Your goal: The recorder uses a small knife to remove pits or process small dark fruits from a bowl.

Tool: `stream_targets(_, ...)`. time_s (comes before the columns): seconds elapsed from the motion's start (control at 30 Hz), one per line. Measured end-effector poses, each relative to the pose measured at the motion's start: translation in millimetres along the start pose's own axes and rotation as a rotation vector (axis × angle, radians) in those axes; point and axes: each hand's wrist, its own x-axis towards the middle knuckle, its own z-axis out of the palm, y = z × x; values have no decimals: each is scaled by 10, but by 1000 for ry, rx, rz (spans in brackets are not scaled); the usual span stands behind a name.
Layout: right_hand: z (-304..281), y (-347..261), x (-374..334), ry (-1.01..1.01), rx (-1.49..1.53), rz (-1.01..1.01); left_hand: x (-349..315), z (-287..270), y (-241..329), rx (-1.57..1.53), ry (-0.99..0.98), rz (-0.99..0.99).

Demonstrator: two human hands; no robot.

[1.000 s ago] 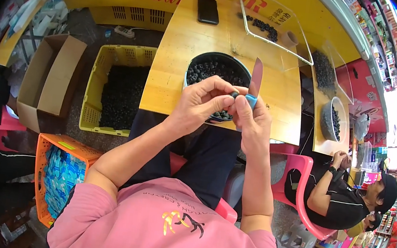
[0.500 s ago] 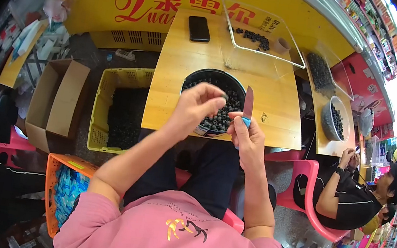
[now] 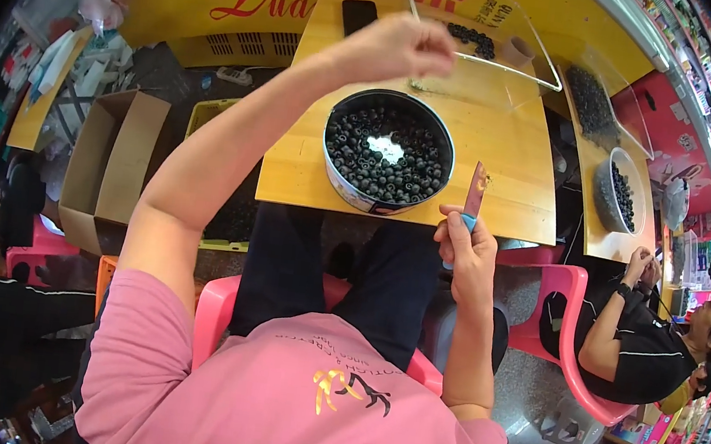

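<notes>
My right hand (image 3: pixel 468 257) grips a small knife (image 3: pixel 476 190) by its blue handle, blade pointing up, at the table's near edge; a bit of debris clings to the blade. My left hand (image 3: pixel 410 50) is stretched over the far part of the table, beside the clear plastic bin (image 3: pixel 513 67). Its fingers are curled together and blurred; what they hold, if anything, is hidden. Between my arms a round tub (image 3: pixel 343 191) holds many small dark round fruits (image 3: pixel 362 166), with its pale bottom showing in the middle. More dark fruits (image 3: pixel 473 41) lie inside the clear bin.
A black phone (image 3: pixel 359 17) lies on the wooden table (image 3: pixel 290 184), partly behind my left forearm. At right, a side table bears a bowl of dark pieces (image 3: pixel 617 195); a person (image 3: pixel 649 343) sits there. A cardboard box (image 3: pixel 113 159) and a yellow crate (image 3: pixel 201 112) stand at left.
My left hand has gone from above the tub, where it held a small dark round piece, forward toward the clear bin. My right hand with the knife has shifted slightly right, away from the tub.
</notes>
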Motion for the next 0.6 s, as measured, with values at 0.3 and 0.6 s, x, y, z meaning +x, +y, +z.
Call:
stream_targets(0.3, 16, 63, 2, -43, 8, 13, -567, 550, -457, 844, -567, -98)
stream_targets(0.6, 49, 41, 95, -48, 18, -13, -668, 643, -393, 583, -358, -77)
